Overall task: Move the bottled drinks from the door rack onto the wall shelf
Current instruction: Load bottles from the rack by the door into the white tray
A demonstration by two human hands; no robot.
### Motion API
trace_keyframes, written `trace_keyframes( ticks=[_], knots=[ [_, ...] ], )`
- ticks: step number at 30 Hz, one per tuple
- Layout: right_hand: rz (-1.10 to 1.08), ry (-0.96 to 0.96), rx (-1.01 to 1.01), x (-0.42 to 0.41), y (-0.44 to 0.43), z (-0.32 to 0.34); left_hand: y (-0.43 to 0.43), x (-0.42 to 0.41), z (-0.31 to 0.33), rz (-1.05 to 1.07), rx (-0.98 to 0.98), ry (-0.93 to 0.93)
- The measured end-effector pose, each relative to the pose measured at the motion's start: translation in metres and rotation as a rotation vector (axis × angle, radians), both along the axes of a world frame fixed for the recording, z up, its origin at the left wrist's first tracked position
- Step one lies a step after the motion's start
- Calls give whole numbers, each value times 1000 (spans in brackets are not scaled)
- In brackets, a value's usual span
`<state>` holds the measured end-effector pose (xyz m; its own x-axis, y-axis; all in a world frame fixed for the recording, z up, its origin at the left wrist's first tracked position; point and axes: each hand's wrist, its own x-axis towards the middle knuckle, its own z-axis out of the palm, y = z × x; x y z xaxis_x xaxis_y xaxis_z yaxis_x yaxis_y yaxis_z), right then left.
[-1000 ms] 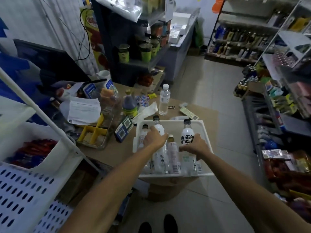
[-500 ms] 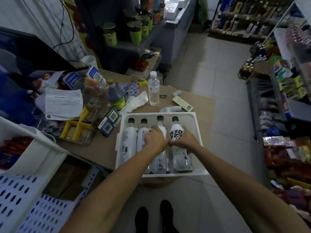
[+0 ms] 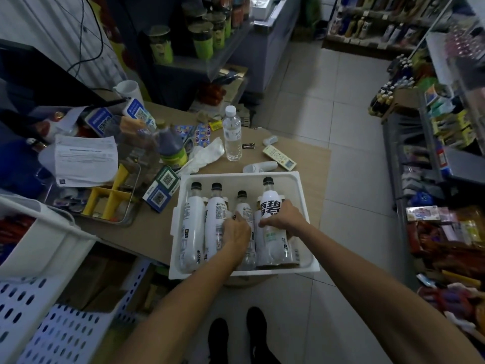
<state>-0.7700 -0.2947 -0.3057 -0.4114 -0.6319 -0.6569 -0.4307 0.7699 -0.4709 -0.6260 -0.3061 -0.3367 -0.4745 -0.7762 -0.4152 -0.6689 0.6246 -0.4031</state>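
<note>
A white plastic door rack (image 3: 301, 195) sits on the counter's front corner and holds several white-labelled bottles with black caps. My right hand (image 3: 284, 219) grips the rightmost bottle (image 3: 271, 206), which bears large black characters and stands higher than the rest. My left hand (image 3: 236, 231) is wrapped round the third bottle (image 3: 242, 206) beside it. Two more bottles (image 3: 193, 219) lie in the rack's left part, untouched. No wall shelf for them is identifiable.
The brown counter (image 3: 152, 232) carries a clear water bottle (image 3: 232, 135), a remote (image 3: 279, 156), papers, QR-code cards and a yellow divider tray (image 3: 110, 203). A white perforated rack (image 3: 39, 298) stands at lower left. Stocked store shelves (image 3: 446, 153) line the right side of the tiled aisle.
The view has tilted down and closer to the rack. Both hands slid lower on their bottles. The bottles now lean back in the rack instead of standing upright.
</note>
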Motion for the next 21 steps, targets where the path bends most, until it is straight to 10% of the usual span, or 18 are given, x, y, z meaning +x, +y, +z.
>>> trace_keyframes(
  ticks=[21],
  knots=[
    [185, -192, 90, 81, -16, 24, -25, 72, 25, 172, -8, 549]
  ],
)
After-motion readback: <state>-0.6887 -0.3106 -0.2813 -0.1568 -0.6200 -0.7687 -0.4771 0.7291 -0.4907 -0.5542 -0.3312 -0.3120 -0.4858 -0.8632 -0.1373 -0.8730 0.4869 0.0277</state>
